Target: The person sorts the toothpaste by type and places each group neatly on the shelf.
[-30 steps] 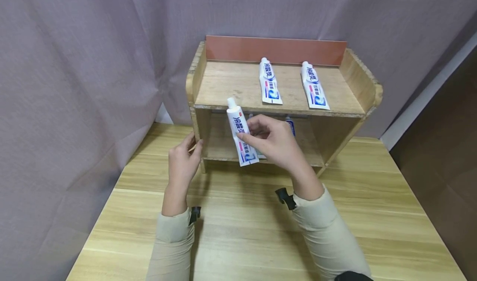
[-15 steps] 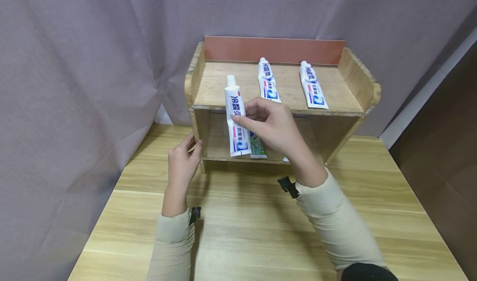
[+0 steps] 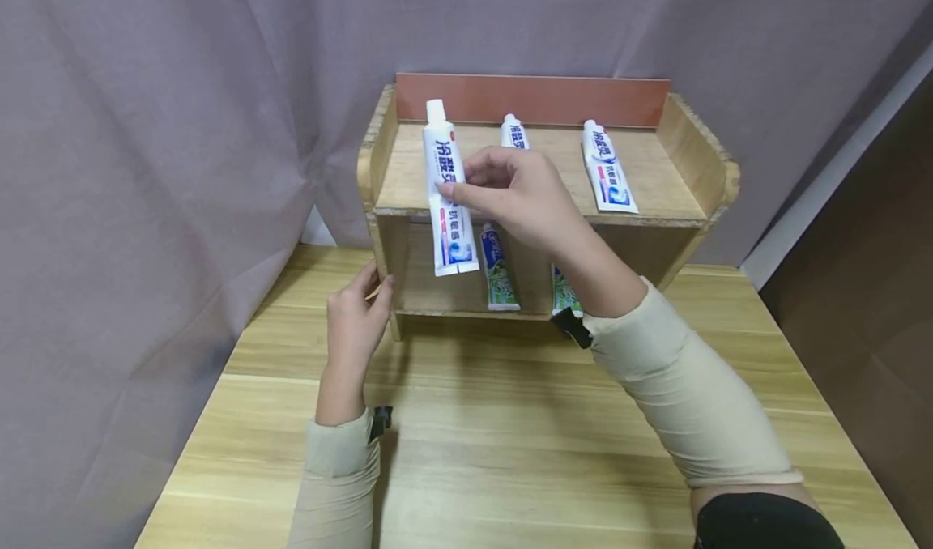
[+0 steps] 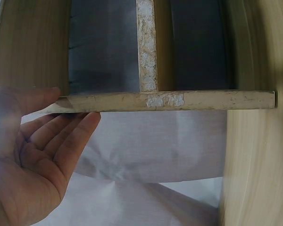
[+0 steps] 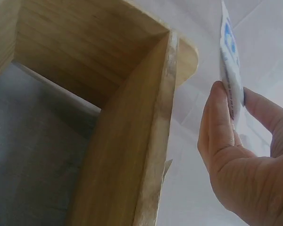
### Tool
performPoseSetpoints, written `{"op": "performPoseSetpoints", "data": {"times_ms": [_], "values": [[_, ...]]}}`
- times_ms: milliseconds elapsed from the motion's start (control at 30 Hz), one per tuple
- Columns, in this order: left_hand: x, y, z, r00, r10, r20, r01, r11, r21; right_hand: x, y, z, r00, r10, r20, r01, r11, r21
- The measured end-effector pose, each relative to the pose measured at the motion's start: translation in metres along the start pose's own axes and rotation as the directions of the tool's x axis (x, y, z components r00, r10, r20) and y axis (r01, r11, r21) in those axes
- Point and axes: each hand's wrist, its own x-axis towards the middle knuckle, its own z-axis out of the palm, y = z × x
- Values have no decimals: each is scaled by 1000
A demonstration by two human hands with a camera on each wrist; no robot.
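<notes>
My right hand [image 3: 521, 197] pinches a white toothpaste tube [image 3: 446, 201] between thumb and fingers, cap upward, in front of the left part of the upper shelf [image 3: 554, 172]. In the right wrist view the tube [image 5: 231, 66] appears nearly edge-on between thumb and fingers, apart from the shelf board. My left hand [image 3: 355, 310] grips the left side panel of the wooden rack [image 3: 381, 249], thumb on one face and fingers on the other, as the left wrist view shows. Two more white tubes lie on the upper shelf; the middle tube [image 3: 513, 132] is partly hidden behind my right hand.
On the lower shelf lie a blue and green tube [image 3: 499, 274] and a second green tube [image 3: 564, 290], partly covered by my right forearm. A reddish board [image 3: 532, 100] backs the upper shelf. The rack stands on a wooden table [image 3: 466, 452] before a grey curtain [image 3: 168, 128].
My right hand has risen with the toothpaste tube from in front of the lower shelf to the upper shelf's level, slightly leftward. The lower tubes show more now. My left hand has kept its place.
</notes>
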Motion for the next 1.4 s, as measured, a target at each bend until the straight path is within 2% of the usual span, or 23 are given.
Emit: {"op": "performPoseSetpoints", "data": {"times_ms": [133,400,533,633,933,1200,1400], "values": [[0,-1,0,1000,0,3,0,1000,2,14,-2,-2,999,42,10,-42,998,49],[-1,-3,-1,1000,-3,-3,3,1000,8,38,-4,0,996,85,31,-86,995,54],[-1,-3,-1,1000,5,-1,-4,1000,13,50,-6,2,988,148,51,-152,983,103],[-1,-3,-2,1000,1,1,-1,1000,17,61,-9,2,974,217,58,-223,963,152],[-2,-3,-2,1000,0,3,0,1000,13,91,-8,1,923,379,64,-384,902,198],[-2,-1,0,1000,-3,3,3,1000,7,102,-4,-1,902,429,46,-428,878,214],[0,0,0,1000,-1,0,1,1000,4,103,-2,1,906,419,61,-422,886,190]]}}
